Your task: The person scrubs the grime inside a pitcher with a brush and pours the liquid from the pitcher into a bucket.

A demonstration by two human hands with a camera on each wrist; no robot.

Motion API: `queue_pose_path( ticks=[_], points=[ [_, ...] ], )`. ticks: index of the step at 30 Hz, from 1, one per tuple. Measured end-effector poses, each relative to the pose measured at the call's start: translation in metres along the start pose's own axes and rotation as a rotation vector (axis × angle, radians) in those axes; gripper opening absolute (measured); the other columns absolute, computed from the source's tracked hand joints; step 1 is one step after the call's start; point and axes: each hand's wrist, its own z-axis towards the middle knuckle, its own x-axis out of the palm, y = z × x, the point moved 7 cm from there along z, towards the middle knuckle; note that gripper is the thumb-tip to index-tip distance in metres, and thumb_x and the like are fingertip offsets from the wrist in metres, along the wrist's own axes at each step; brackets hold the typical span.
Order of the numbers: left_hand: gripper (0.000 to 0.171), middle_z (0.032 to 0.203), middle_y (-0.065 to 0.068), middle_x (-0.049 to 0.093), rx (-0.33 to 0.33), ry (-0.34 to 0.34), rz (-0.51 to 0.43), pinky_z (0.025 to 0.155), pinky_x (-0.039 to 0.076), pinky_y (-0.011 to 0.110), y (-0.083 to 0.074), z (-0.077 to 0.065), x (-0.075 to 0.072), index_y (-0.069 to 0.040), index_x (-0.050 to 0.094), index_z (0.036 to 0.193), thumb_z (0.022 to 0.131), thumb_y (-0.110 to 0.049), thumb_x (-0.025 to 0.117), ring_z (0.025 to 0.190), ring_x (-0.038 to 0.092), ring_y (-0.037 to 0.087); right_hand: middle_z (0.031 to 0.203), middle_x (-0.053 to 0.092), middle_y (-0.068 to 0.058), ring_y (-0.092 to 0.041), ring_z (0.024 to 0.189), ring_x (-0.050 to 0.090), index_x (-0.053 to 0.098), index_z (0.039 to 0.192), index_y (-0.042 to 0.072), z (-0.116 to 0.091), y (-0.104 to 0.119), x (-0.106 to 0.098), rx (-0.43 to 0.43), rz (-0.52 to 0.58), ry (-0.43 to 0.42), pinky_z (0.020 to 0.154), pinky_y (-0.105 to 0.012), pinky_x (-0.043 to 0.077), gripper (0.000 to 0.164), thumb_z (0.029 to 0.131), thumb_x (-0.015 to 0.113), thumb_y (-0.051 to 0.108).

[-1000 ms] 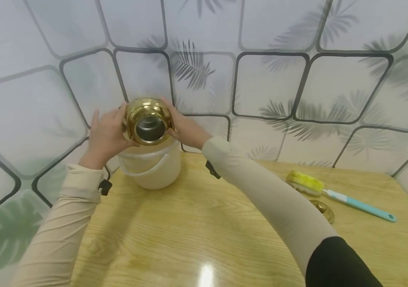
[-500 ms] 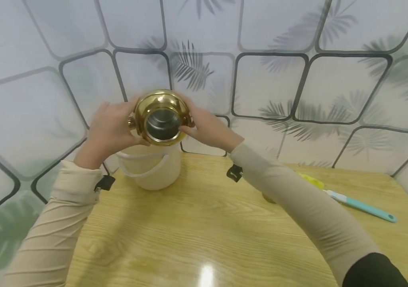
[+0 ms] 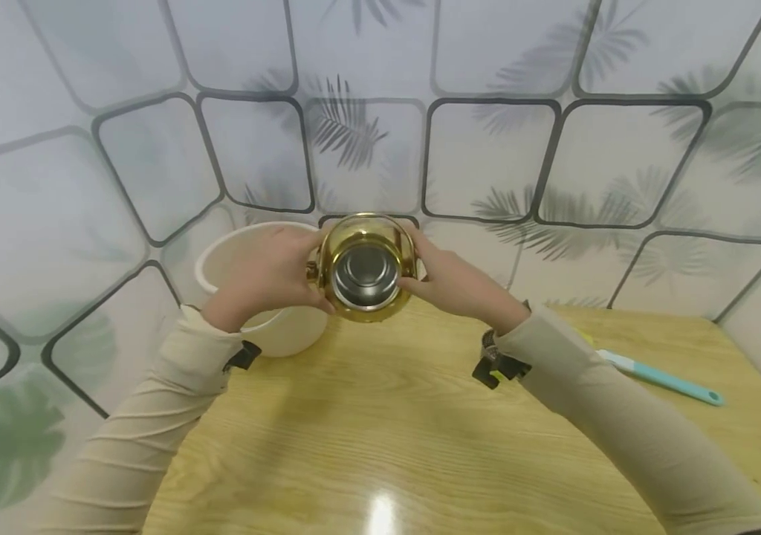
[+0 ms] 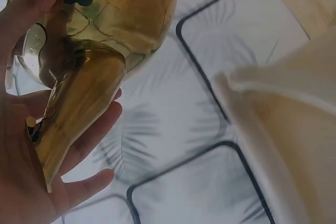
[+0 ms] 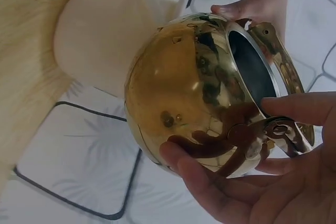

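A shiny gold kettle (image 3: 367, 229) is held up in the air with its round mouth facing me, showing a bare steel inside. My left hand (image 3: 273, 271) grips its spout side; in the left wrist view the spout (image 4: 86, 98) lies against the palm. The right hand (image 3: 457, 279) holds the opposite side, thumb at the mouth's rim. Fingers (image 5: 194, 177) spread along the gold body beside the handle's bracket (image 5: 278, 132) in the right wrist view. Behind the left hand stands a white bucket (image 3: 293, 334), partly covered by it.
A brush with a blue and white handle (image 3: 668, 377) lies at the right of the wooden table (image 3: 367, 416); my right sleeve hides most of its yellow head. A patterned wall (image 3: 487, 163) rises close behind the table and along its left.
Both hands have carried the kettle rightward and down, from over the bucket to its right side. The bucket's opening now shows. My right sleeve now covers more of the brush.
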Motion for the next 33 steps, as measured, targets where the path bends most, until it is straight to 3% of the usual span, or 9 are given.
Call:
queue_pose_path(
  ticks=[4,9,14,19,24,28,33],
  points=[
    [0.106,0.105,0.008,0.069,0.010,0.054,-0.030,0.091,0.046,0.047,-0.012,0.006,0.022,-0.021,0.040,0.138,0.047,-0.046,0.089,0.094,0.063,0.029,0.143,0.042,-0.022,-0.037,0.113,0.058,0.009,0.151,0.015,-0.011,-0.023,0.010,0.050,0.045,0.025,0.092,-0.048,0.047,0.072,0.094,0.053,0.022],
    [0.109,0.098,0.005,0.068,-0.007,0.114,-0.024,0.084,0.047,0.045,-0.023,0.011,0.053,-0.019,0.040,0.140,0.047,-0.048,0.088,0.088,0.062,0.026,0.143,0.042,-0.024,-0.029,0.096,0.066,0.008,0.151,0.013,-0.021,-0.049,0.025,0.095,0.090,0.048,0.075,-0.038,0.051,0.073,0.095,0.053,0.021],
    [0.101,0.086,0.002,0.068,0.011,0.166,0.012,0.076,0.050,0.041,-0.029,0.016,0.080,-0.015,0.044,0.132,0.048,-0.051,0.087,0.078,0.062,0.022,0.142,0.040,-0.026,-0.019,0.079,0.062,0.008,0.151,0.009,-0.025,-0.070,0.040,0.126,0.184,0.080,0.066,-0.031,0.049,0.070,0.095,0.051,0.017],
    [0.088,0.091,0.002,0.069,0.025,0.207,-0.021,0.075,0.051,0.040,-0.027,0.021,0.106,-0.016,0.046,0.121,0.050,-0.048,0.087,0.082,0.065,0.023,0.142,0.036,-0.031,-0.023,0.078,0.062,0.009,0.150,0.005,-0.022,-0.088,0.052,0.144,0.277,0.101,0.068,-0.033,0.051,0.069,0.095,0.049,0.012],
    [0.093,0.109,0.006,0.068,0.042,0.269,-0.150,0.087,0.050,0.039,-0.025,0.025,0.132,-0.014,0.044,0.131,0.053,-0.037,0.088,0.095,0.065,0.023,0.143,0.032,-0.034,-0.028,0.081,0.064,0.006,0.150,0.005,-0.018,-0.106,0.068,0.197,0.314,0.158,0.071,-0.036,0.053,0.069,0.096,0.048,0.012],
    [0.096,0.120,0.008,0.065,0.011,0.303,-0.219,0.094,0.047,0.042,-0.022,0.025,0.145,-0.014,0.043,0.136,0.053,-0.033,0.089,0.105,0.063,0.027,0.143,0.033,-0.033,-0.028,0.082,0.065,0.003,0.151,0.008,-0.016,-0.119,0.077,0.239,0.320,0.187,0.074,-0.037,0.054,0.069,0.097,0.047,0.015],
    [0.092,0.118,0.008,0.065,-0.030,0.338,-0.213,0.092,0.048,0.043,-0.019,0.026,0.158,-0.016,0.044,0.133,0.055,-0.035,0.088,0.105,0.063,0.027,0.138,0.039,-0.035,-0.021,0.072,0.065,0.001,0.151,0.008,-0.013,-0.127,0.084,0.259,0.334,0.176,0.073,-0.039,0.055,0.071,0.097,0.046,0.013]
  ],
)
